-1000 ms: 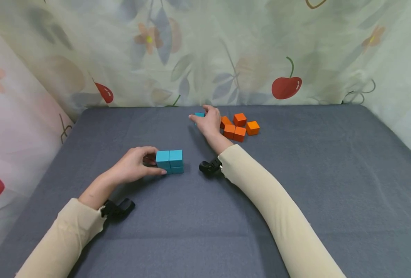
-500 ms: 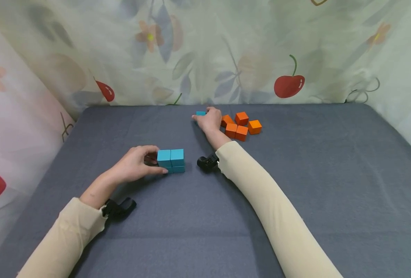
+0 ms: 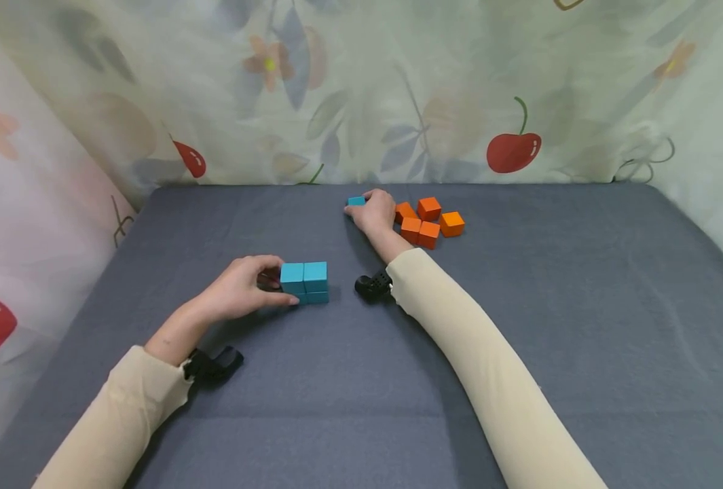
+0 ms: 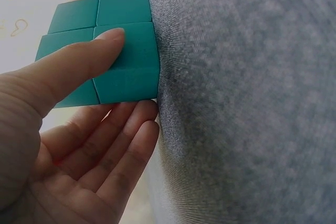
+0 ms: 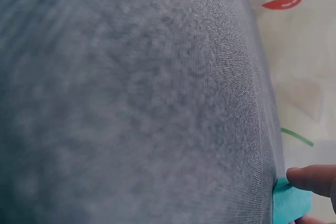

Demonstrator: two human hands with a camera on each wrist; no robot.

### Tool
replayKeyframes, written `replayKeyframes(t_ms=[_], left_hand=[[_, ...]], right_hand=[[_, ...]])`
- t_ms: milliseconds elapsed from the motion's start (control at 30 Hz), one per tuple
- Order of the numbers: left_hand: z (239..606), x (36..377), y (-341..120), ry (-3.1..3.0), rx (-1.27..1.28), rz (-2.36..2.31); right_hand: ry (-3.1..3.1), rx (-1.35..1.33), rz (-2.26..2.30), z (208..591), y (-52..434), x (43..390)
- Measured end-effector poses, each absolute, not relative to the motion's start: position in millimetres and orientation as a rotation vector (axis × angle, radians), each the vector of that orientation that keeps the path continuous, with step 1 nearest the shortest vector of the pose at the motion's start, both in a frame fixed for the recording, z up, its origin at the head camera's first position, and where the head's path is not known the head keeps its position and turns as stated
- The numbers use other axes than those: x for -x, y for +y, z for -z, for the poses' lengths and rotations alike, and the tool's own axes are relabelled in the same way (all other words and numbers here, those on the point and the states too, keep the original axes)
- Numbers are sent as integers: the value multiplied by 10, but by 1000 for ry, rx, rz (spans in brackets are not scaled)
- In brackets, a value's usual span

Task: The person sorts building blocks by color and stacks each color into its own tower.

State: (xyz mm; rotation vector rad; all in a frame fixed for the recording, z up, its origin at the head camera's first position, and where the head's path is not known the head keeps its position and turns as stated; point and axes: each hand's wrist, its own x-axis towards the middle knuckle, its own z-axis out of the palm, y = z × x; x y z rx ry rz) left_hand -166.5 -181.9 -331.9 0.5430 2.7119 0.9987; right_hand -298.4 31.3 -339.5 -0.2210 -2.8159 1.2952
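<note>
Fabric printed with cherries and leaves (image 3: 62, 204) is hanging along the left side and the back of the grey cloth-covered bench (image 3: 337, 380) you are working at.

Your left hand (image 3: 239, 293) is resting on the bench left of centre, and it is holding the block of smooth teal cubes (image 3: 305, 282) from the left side. In the left wrist view your thumb (image 4: 79, 66) is pressing flat on the near face of the teal cube block (image 4: 105, 51), while your other fingers (image 4: 121, 145) are lying stretched and slightly curved under its lower edge; the block is sitting on the grey surface, touching it along one side. A black wrist strap (image 3: 211, 367) is showing at the end of your cream sleeve.

Further right and farther back, your right hand (image 3: 375, 212) is lying over a single small teal cube (image 3: 356, 201) near the far edge of the bench, well apart from the block. Your fingers are curled down around that cube, and in the right wrist view one fingertip (image 5: 310, 178) is touching the top of the teal cube (image 5: 291, 203), which is standing on the cloth. Whether the cube is lifted at all, you cannot tell from these views.

Just right of that hand, a loose cluster of five orange cubes (image 3: 428, 221) is lying on the bench, some touching each other.
</note>
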Motion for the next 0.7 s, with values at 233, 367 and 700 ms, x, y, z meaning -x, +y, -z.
replayKeyframes(t_ms=[233, 367, 700], left_hand=[[3319, 1665, -1807, 2703, -537, -1003], [3318, 1664, -1805, 2703, -537, -1002], [3313, 1681, -1803, 2696, -549, -1014]], right_hand=[[-2789, 85, -1418, 3426, 383, 2932], [-2796, -2, -1457, 3425, 440, 2904], [-2844, -200, -1564, 3345, 611, 2801]])
